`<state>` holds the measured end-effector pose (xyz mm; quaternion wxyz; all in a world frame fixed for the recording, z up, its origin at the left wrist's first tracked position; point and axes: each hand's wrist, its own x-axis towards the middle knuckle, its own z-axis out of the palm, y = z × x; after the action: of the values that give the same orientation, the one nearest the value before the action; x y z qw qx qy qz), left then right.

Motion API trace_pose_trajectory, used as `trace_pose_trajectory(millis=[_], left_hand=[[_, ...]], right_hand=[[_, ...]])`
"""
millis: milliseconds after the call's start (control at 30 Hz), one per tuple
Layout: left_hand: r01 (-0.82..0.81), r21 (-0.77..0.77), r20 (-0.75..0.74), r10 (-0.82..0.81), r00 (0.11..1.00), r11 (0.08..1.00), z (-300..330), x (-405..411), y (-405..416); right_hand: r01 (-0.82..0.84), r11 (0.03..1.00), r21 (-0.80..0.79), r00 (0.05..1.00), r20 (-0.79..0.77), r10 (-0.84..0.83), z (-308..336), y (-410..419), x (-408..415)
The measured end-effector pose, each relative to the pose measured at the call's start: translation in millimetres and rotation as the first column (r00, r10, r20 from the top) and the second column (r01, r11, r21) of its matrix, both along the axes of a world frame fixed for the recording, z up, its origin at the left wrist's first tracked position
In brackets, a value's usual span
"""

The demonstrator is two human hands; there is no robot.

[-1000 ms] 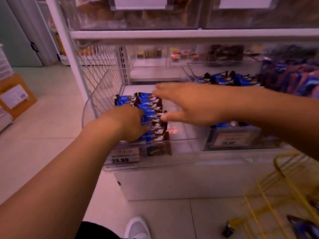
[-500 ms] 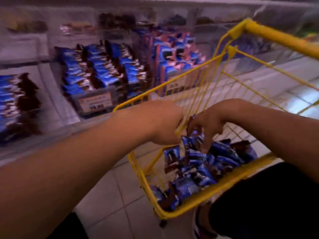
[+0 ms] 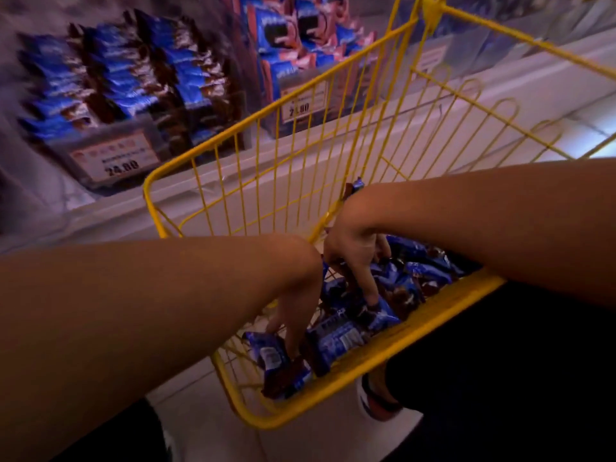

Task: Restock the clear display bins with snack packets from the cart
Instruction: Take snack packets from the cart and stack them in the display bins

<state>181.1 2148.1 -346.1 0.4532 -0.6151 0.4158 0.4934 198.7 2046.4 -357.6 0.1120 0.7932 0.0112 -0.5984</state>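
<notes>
step: we read this as the pick-up, both hands down in the yellow wire cart (image 3: 333, 371) gathering snack packets (image 3: 336, 341) for the clear display bins (image 3: 110, 151).
left hand: left hand (image 3: 293, 305) reaches low into the near corner, fingers pointed down among the blue-and-brown packets. We cannot tell if it grips one; fingertips are hidden behind the wrappers.
right hand: right hand (image 3: 355, 251) is deeper in, one finger stretched down touching a packet, the others curled. A packet end (image 3: 355, 186) sticks up behind the wrist, so we judge it already holds some. Grip itself is hidden.
packets: loose heap on the cart floor, mostly the near and right side, overlapping at random angles.
bins: on the white shelf just beyond the cart's far rim. Left one holds rows of matching blue packets behind a price tag (image 3: 118, 158). A second bin (image 3: 300, 95), of pink-and-blue packs, is to the right.
how to do it well: we'd take a small stack per hand, all facing one way, so they slot straight into the rows. Grab by the flat body, not the crimped ends; wrappers look slick and may slide out.
risk: packets catching in the wire mesh on the lift, or dropping to the floor between cart and shelf.
blur: shelf area is smeared, labels only partly readable.
</notes>
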Motion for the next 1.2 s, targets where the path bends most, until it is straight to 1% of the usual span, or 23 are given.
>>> trace_pose_trajectory(millis=[100, 200, 267, 333, 400, 433, 500, 567, 600, 667, 733, 767, 800, 867, 900, 933, 967, 1000, 1033, 1067, 1100, 1133, 1200], left_hand=[[-0.011, -0.006, -0.001, 0.011, 1.000, 1.000, 0, 3, 1], [-0.017, -0.088, 0.031, 0.019, 0.999, 0.996, 4, 2, -2], [0.005, -0.115, 0.038, -0.001, 0.999, 0.993, 4, 1, -2], [0.004, -0.102, 0.035, -0.001, 0.999, 0.995, 6, 0, -1], [-0.011, -0.098, 0.021, 0.013, 1.000, 0.995, 8, 6, -3], [-0.036, -0.128, 0.014, 0.038, 0.999, 0.991, 9, 13, -4], [-0.166, -0.194, 0.026, 0.174, 0.984, 0.967, 12, 32, 0], [-0.269, -0.214, 0.019, 0.279, 0.960, 0.939, 20, 52, 9], [-0.289, -0.249, 0.013, 0.302, 0.953, 0.924, 28, 61, 14], [-0.245, -0.432, 0.018, 0.279, 0.960, 0.868, 53, 75, 29], [-0.069, -0.644, 0.110, 0.182, 0.977, 0.762, 80, 84, 49], [-0.024, -0.725, 0.138, 0.179, 0.974, 0.689, 88, 86, 60], [-0.036, -0.788, 0.126, 0.217, 0.968, 0.614, 92, 87, 71], [-0.134, -0.892, 0.007, 0.310, 0.951, 0.431, 91, 87, 92], [-0.196, -0.931, -0.081, 0.348, 0.934, 0.309, 89, 86, 100], [-0.280, -0.946, -0.201, 0.386, 0.900, 0.161, 88, 86, 105], [-0.384, -0.923, -0.347, 0.415, 0.841, 0.006, 88, 87, 108], [-0.480, -0.867, -0.488, 0.430, 0.760, -0.135, 89, 88, 110], [-0.559, -0.794, -0.603, 0.429, 0.673, -0.239, 92, 89, 110], [-0.626, -0.717, -0.692, 0.415, 0.590, -0.306, 95, 89, 110], [-0.685, -0.637, -0.765, 0.404, 0.502, -0.354, 98, 87, 109], [-0.731, -0.552, -0.825, 0.393, 0.407, -0.401, 101, 87, 109], [-0.816, -0.310, -0.931, 0.329, 0.158, -0.488, 107, 86, 112]], right_hand=[[-0.082, 0.996, -0.033, 0.996, -0.046, 0.080, -1, 5, 0], [-0.160, 0.983, -0.087, 0.982, -0.114, 0.150, -1, 12, 0], [-0.219, 0.974, -0.057, 0.973, -0.090, 0.214, -3, 15, -4], [-0.226, 0.974, 0.028, 0.974, -0.012, 0.227, -7, 14, -8], [-0.141, 0.977, 0.158, 0.990, 0.035, 0.137, -9, 12, -8], [-0.082, 0.975, 0.206, 0.996, 0.037, 0.076, -8, 11, -6], [0.005, 0.966, 0.259, 0.999, 0.051, -0.019, -6, 8, -1], [0.075, 0.956, 0.283, 0.991, 0.082, -0.102, -4, 5, 4], [0.120, 0.950, 0.288, 0.985, 0.085, -0.150, -5, 3, 5], [0.177, 0.948, 0.264, 0.976, 0.079, -0.204, -7, 2, 8], [0.116, 0.967, 0.225, 0.985, 0.100, -0.141, -6, 4, 10], [0.062, 0.979, 0.196, 0.989, 0.120, -0.087, -3, 6, 12], [0.024, 0.984, 0.175, 0.988, 0.143, -0.050, 3, 8, 16], [0.026, 0.985, 0.173, 0.979, 0.197, -0.060, 26, 11, 25], [0.031, 0.984, 0.174, 0.968, 0.239, -0.073, 43, 10, 30], [0.025, 0.982, 0.189, 0.951, 0.299, -0.082, 62, 7, 34], [0.008, 0.973, 0.230, 0.917, 0.386, -0.099, 83, 2, 35], [-0.019, 0.954, 0.299, 0.865, 0.484, -0.135, 103, -3, 33], [-0.046, 0.921, 0.386, 0.799, 0.567, -0.198, 121, -7, 27], [-0.067, 0.871, 0.487, 0.730, 0.619, -0.290, 137, -11, 19], [-0.084, 0.802, 0.592, 0.674, 0.626, -0.392, 148, -14, 10], [-0.090, 0.713, 0.696, 0.639, 0.589, -0.494, 156, -16, 1], [-0.074, 0.509, 0.858, 0.605, 0.445, -0.661, 161, -16, -12]])
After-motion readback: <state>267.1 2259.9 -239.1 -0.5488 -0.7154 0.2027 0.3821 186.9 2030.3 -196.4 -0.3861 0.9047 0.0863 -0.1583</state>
